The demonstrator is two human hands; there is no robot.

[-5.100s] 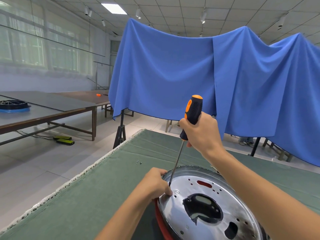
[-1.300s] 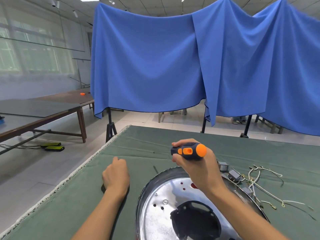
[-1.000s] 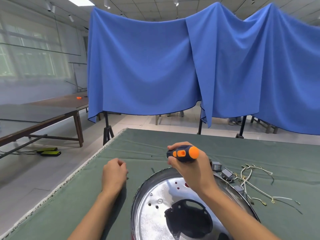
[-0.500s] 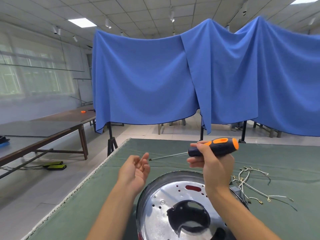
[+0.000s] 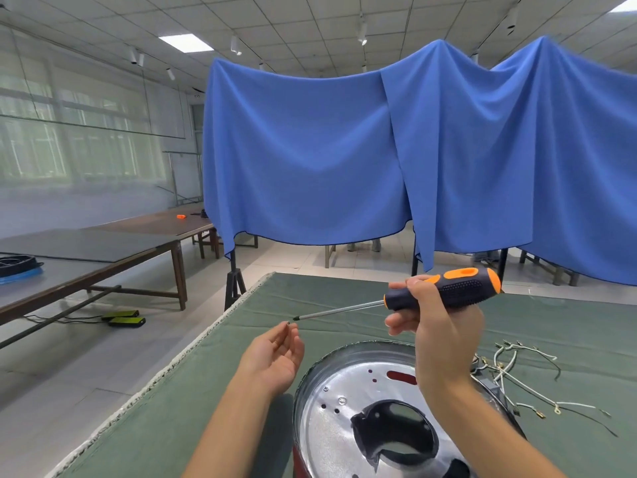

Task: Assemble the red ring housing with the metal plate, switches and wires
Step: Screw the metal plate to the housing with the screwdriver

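Observation:
A shiny round metal plate (image 5: 320, 419) with holes and a dark centre opening sits in the red ring housing (image 5: 298, 468), whose edge shows at the lower left. My right hand (image 5: 439, 334) grips the black-and-orange screwdriver (image 5: 460, 288) level above the plate, shaft pointing left. My left hand (image 5: 275, 355) is raised palm up and pinches a tiny screw (image 5: 288, 323) at its fingertips, just below the screwdriver tip. White wires (image 5: 517, 370) with terminals lie on the cloth right of the plate. My right arm hides the switches.
The work table wears a green cloth (image 5: 165, 415), its left edge running diagonally. Blue drapes (image 5: 310, 150) hang behind the table. Long tables (image 5: 86, 246) stand to the left, one carrying a black ring (image 5: 17, 263).
My left hand left the cloth, turned palm up and rose with a screw at its fingertips. The right hand lifted the screwdriver and swung it level, bringing the tip to that screw.

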